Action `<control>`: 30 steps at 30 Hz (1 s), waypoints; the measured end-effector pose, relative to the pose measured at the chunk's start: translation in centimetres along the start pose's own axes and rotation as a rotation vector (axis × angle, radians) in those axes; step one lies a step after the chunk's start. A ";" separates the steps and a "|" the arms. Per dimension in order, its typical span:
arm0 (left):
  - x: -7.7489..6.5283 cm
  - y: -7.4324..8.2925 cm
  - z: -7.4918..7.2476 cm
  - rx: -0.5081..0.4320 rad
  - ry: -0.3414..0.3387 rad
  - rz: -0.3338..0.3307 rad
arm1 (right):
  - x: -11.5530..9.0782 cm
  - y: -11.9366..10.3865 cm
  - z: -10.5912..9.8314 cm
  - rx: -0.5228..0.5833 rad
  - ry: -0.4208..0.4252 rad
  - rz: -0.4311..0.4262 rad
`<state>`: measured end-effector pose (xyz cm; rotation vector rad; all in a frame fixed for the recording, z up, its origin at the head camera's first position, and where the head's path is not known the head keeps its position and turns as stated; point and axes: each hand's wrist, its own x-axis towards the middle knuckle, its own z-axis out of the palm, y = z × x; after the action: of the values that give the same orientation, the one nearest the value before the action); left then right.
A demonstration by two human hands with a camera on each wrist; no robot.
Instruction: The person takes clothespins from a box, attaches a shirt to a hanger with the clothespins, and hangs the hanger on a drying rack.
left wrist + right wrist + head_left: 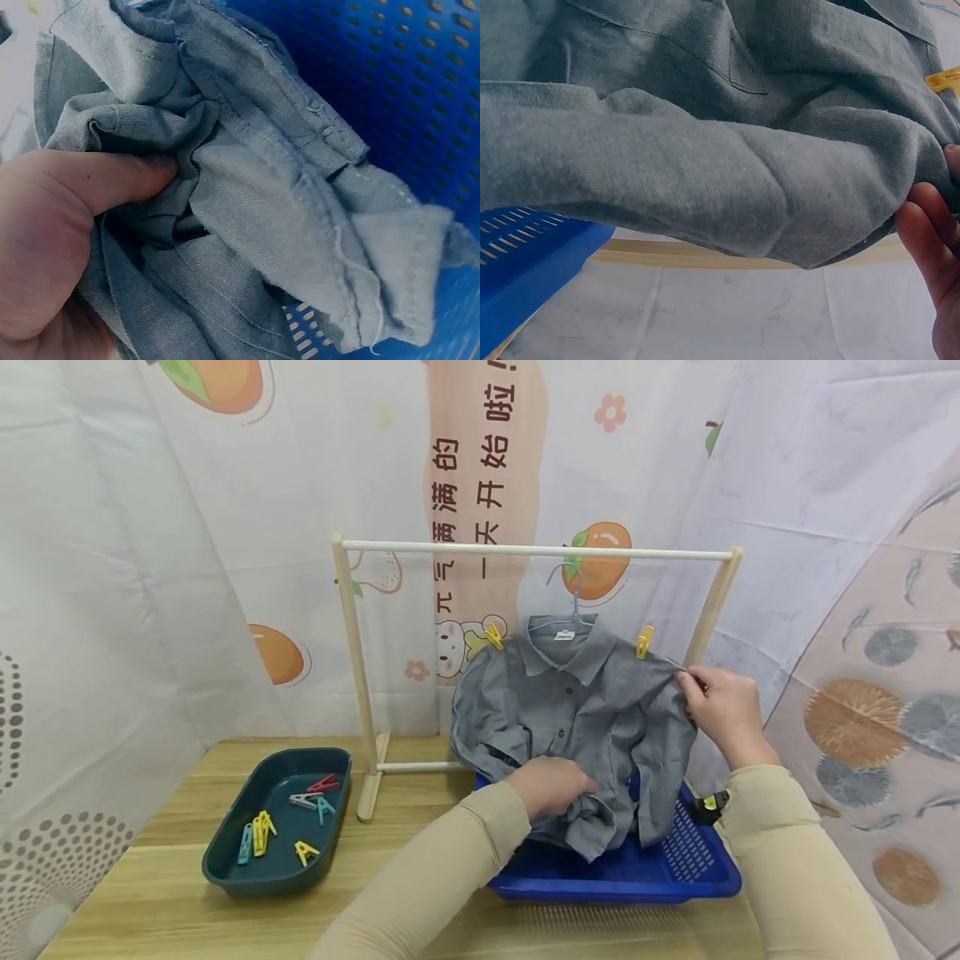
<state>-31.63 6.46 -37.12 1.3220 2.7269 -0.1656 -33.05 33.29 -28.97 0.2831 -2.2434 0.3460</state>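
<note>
A grey button-up shirt [551,710] hangs spread on a light-blue hanger [576,602], its hook just below the white rod. Yellow clothespins sit on its shoulders, one clothespin [493,637] at the left and another clothespin [643,642] at the right. My left hand [553,783] grips bunched cloth at the lower front; in the left wrist view the thumb [139,180] presses on the folds and the other fingers are hidden. At the top of the right sleeve, my right hand [722,703] pinches the fabric, fingers [930,225] against its edge in the right wrist view.
A wooden rack with a white rod [465,549] stands on the table [161,843]. Beneath the shirt lies a blue perforated basket [622,889]. On the left, a dark green tray [217,852] holds several clothespins [305,852]. A small black object [705,808] is near my right sleeve.
</note>
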 end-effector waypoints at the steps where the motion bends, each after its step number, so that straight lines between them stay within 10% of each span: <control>1: -0.1 -0.1 -0.2 -0.004 0.007 0.002 | 0.0 0.0 -0.1 0.000 0.002 -0.002; 30: -4.6 -2.1 -5.3 0.095 0.167 0.074 | -0.2 -0.7 -1.2 0.014 0.069 -0.057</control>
<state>-30.72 2.34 -31.08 1.5247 2.8327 -0.1889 -31.83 33.09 -28.28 0.3373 -2.1613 0.3360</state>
